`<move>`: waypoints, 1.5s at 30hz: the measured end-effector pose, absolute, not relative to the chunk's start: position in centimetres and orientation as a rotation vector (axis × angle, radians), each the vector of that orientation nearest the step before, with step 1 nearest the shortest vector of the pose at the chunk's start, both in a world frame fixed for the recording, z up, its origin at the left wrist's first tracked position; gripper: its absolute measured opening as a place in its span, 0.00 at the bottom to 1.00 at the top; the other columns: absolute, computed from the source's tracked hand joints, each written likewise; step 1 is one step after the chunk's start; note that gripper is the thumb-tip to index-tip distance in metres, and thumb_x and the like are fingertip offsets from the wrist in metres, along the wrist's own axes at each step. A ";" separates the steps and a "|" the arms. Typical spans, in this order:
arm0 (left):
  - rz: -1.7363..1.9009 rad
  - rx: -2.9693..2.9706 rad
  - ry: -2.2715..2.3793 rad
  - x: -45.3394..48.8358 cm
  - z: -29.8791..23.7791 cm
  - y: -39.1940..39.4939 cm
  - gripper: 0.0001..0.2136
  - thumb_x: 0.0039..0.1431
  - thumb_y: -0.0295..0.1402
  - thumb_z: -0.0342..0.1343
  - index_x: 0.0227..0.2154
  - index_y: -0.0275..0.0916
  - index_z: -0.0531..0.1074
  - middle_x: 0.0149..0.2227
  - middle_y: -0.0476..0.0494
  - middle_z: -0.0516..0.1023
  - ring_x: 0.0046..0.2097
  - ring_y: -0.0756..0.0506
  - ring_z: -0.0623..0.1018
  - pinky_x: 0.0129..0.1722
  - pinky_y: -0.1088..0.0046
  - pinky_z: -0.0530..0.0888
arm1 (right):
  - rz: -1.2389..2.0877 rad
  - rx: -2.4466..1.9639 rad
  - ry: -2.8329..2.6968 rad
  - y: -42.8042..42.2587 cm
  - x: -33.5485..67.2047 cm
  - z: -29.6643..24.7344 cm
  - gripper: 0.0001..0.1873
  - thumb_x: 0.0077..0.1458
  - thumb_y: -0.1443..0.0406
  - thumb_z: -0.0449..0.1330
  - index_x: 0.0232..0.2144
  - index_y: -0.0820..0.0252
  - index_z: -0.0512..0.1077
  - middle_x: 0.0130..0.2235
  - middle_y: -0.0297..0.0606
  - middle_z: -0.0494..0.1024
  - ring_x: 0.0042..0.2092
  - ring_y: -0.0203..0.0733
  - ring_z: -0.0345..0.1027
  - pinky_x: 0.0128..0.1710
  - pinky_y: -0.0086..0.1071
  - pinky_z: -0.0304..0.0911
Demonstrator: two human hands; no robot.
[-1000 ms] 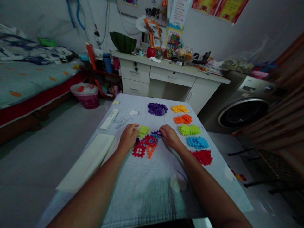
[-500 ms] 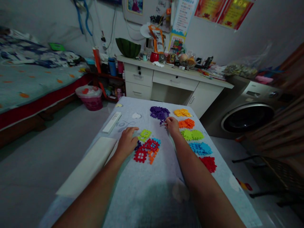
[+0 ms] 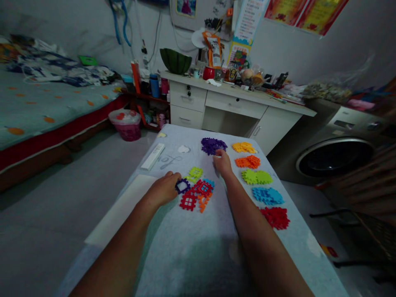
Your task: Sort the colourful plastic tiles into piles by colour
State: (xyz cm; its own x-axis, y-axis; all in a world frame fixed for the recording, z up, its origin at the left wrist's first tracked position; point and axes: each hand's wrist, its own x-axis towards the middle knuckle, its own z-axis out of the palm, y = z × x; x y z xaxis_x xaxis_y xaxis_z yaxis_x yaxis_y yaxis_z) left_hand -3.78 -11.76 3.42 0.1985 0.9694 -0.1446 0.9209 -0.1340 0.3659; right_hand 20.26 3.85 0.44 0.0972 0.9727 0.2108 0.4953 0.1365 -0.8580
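Note:
My left hand (image 3: 167, 186) is closed at the edge of a purple square interlocking piece (image 3: 182, 186) with an open middle. Beside that piece lies a small group: lime-green pieces (image 3: 194, 173), red window pieces (image 3: 188, 201), an orange piece (image 3: 204, 202) and a partly covered blue piece (image 3: 210, 183). At the near edge of the purple pile (image 3: 213, 145), my right hand (image 3: 222, 162) has its fingers curled together. Whatever is between those fingertips is hidden.
Along the right side run piles of yellow (image 3: 243, 147), orange (image 3: 247, 161), lime-green (image 3: 256, 177), blue (image 3: 267, 196) and red pieces (image 3: 276, 218). On the left lie a white narrow box (image 3: 153, 156) and a white sheet (image 3: 123, 210). A desk (image 3: 185, 99) stands beyond the table.
My left hand has drawn its fingers in at the purple square, which now shows more fully. The small purple piece at my right fingertips no longer shows. The view has shifted slightly.

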 end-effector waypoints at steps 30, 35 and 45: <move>0.770 2.224 1.837 -0.6 -0.2 -9.7 0.15 0.57 0.28 0.49 0.46 0.39 0.72 0.47 0.39 0.74 0.49 0.39 0.72 0.53 0.61 0.69 | 0.805 -1.382 -1.889 -0.1 21.7 1.8 0.14 0.48 0.69 0.58 0.40 0.58 0.70 0.22 0.23 0.65 0.26 0.33 0.59 0.28 0.26 0.53; 0.758 2.224 1.837 -0.6 0.0 -9.7 0.13 0.58 0.29 0.49 0.45 0.41 0.73 0.46 0.40 0.74 0.49 0.40 0.72 0.52 0.62 0.69 | 0.904 -1.362 -1.840 0.0 23.5 4.3 0.13 0.48 0.69 0.57 0.39 0.58 0.71 0.22 0.24 0.66 0.26 0.34 0.64 0.28 0.26 0.56; 0.750 2.235 1.843 -0.5 0.1 -9.7 0.14 0.58 0.30 0.49 0.44 0.42 0.74 0.46 0.40 0.75 0.48 0.40 0.73 0.52 0.62 0.69 | 0.693 -1.608 -1.713 -1.1 34.5 7.5 0.13 0.43 0.69 0.59 0.35 0.60 0.73 0.23 0.27 0.70 0.25 0.32 0.61 0.25 0.25 0.55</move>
